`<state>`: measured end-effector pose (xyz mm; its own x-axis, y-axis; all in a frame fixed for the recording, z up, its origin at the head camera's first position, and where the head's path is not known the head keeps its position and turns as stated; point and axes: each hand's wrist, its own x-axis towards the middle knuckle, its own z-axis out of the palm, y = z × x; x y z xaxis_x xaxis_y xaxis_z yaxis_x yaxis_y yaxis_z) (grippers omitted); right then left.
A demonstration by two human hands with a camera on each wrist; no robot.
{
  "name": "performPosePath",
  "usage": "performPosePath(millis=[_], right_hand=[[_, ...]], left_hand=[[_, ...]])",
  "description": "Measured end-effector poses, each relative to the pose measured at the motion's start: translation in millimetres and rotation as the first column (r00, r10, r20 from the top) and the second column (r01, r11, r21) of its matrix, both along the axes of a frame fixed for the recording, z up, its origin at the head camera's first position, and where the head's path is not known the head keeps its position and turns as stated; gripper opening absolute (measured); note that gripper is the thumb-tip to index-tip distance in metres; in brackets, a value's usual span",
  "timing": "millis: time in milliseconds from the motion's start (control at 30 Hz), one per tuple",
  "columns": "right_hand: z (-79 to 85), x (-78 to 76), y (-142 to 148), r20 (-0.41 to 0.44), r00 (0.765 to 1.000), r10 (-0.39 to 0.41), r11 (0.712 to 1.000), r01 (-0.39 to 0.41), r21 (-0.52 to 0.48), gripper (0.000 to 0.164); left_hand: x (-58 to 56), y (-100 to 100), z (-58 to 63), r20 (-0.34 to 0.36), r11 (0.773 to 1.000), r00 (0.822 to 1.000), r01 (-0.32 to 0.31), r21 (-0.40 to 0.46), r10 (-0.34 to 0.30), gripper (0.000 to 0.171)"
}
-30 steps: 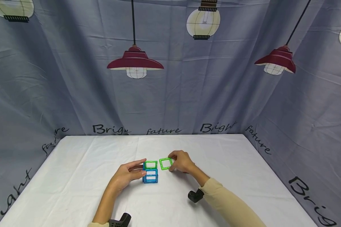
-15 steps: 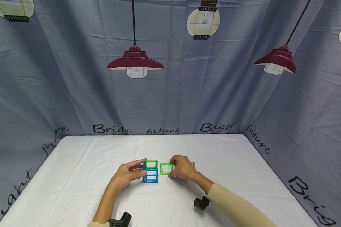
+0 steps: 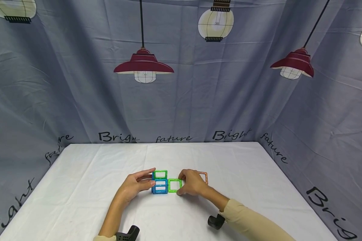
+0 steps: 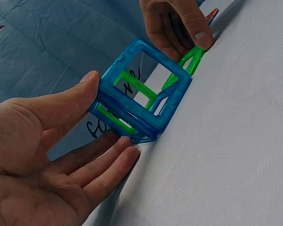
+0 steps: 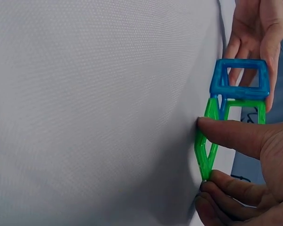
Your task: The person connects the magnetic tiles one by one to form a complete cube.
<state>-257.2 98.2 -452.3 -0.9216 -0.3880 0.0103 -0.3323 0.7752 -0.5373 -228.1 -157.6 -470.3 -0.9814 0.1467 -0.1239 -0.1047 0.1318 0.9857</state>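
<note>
A small box of blue and green magnetic tiles stands on the white tabletop. My left hand holds its left side, the thumb at a corner of the blue frame and the fingers lower down in the left wrist view. My right hand pinches a loose green square magnetic tile between thumb and fingers. That tile lies low at the table, its left edge right at the box's right side. From the right wrist, the green tile meets the bottom edge of the box.
An orange magnetic tile lies behind my right hand, partly hidden by it. The white cloth covers the table. A grey-blue curtain with printed lamps hangs along the back and sides.
My right hand has brought the green tile nearer to me, straightened it and set it against the box's right side. More of the orange tile shows. The left hand stays still.
</note>
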Motion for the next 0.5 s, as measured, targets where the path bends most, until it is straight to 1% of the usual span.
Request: performPosePath(millis=[267, 400, 500], right_hand=[[-0.3, 0.5, 2.9, 0.026, 1.000, 0.008, 1.000, -0.008, 0.010, 0.050], [-1.3, 0.2, 4.0, 0.041, 0.999, 0.008, 1.000, -0.007, -0.008, 0.053], [-1.8, 0.3, 3.3, 0.039, 0.999, 0.011, 1.000, -0.010, -0.028, 0.051]], left_hand=[[-0.9, -0.4, -1.4, -0.005, 1.000, 1.000, 0.011, 0.003, -0.011, 0.058], [-1.0, -0.3, -0.8, 0.000, 1.000, 1.000, 0.008, 0.006, -0.008, 0.058], [-0.5, -1.1, -0.4, 0.001, 1.000, 1.000, 0.003, 0.008, -0.003, 0.059]])
